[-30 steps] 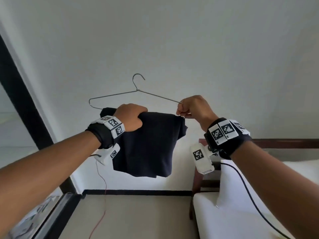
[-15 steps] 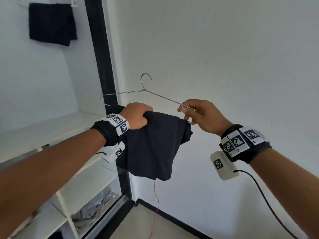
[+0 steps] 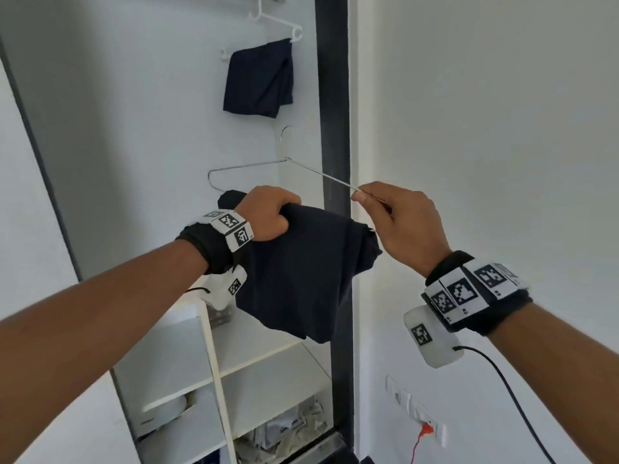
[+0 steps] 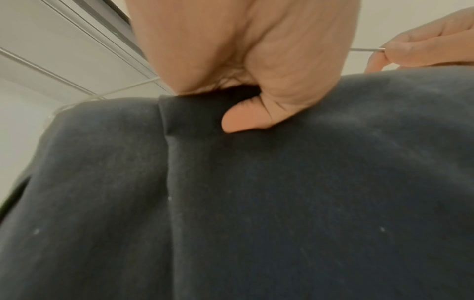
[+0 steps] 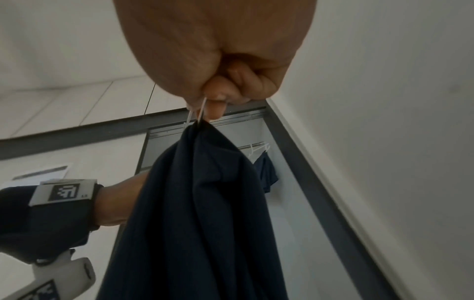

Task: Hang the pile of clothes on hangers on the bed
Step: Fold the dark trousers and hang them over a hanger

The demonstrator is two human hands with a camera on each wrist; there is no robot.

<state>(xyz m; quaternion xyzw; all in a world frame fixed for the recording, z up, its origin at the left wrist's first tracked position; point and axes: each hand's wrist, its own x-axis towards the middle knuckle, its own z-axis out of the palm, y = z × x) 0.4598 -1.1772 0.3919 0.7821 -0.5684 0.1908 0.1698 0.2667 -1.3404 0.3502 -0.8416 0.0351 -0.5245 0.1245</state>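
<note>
The left hand [image 3: 268, 212] clutches a dark garment [image 3: 301, 272] draped over a wire hanger [image 3: 248, 167], whose right arm the right hand [image 3: 398, 222] pinches. Beyond, a second dark garment [image 3: 259, 78] hangs on a white hanger [image 3: 268, 20] inside the wardrobe [image 3: 331, 95].

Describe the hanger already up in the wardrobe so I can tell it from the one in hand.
Inside the open wardrobe, left of its dark vertical frame, look up near the top. The white plastic hanger hangs there with a folded dark cloth over it. The metal wire hanger is lower, pinched by the right hand.

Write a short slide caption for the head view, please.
Both hands carry a dark garment on a wire hanger toward the wardrobe.
</note>
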